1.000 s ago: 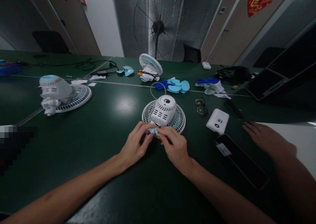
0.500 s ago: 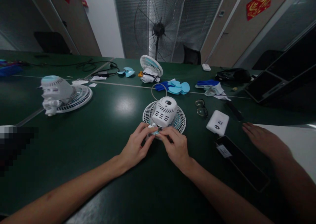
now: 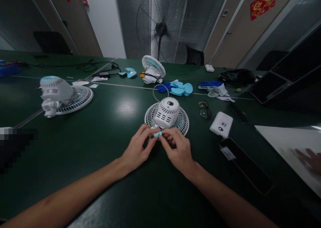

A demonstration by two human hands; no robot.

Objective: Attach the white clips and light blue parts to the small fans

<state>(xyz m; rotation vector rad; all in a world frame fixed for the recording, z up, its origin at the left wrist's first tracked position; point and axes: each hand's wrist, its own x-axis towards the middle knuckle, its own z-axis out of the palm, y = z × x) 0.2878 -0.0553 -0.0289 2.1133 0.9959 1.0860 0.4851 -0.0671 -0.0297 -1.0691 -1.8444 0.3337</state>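
Note:
A small white desk fan (image 3: 166, 113) lies face down on its grille (image 3: 185, 121), its rounded motor housing pointing up. At its near side, my left hand (image 3: 140, 141) pinches a small light-blue piece (image 3: 157, 134) between thumb and fingers. From the other side my right hand (image 3: 177, 145) closes its thumb and index finger on the same blue piece. Both hands sit close together against the fan's near end, and the fingers cover part of what they hold. What the blue piece is cannot be made out.
Another fan (image 3: 59, 95) lies at left, a third fan (image 3: 152, 70) behind. Light-blue fan blades (image 3: 181, 88), eyeglasses (image 3: 205, 109), a white power bank (image 3: 221, 124) and a black phone (image 3: 247, 166) lie about. Another person's hand (image 3: 309, 157) is over a white sheet (image 3: 281, 137) at right.
The blue piece between my fingertips now shows more, and my right fingers have shifted slightly. The other person's hand has drawn back toward the right edge. The fan stays put.

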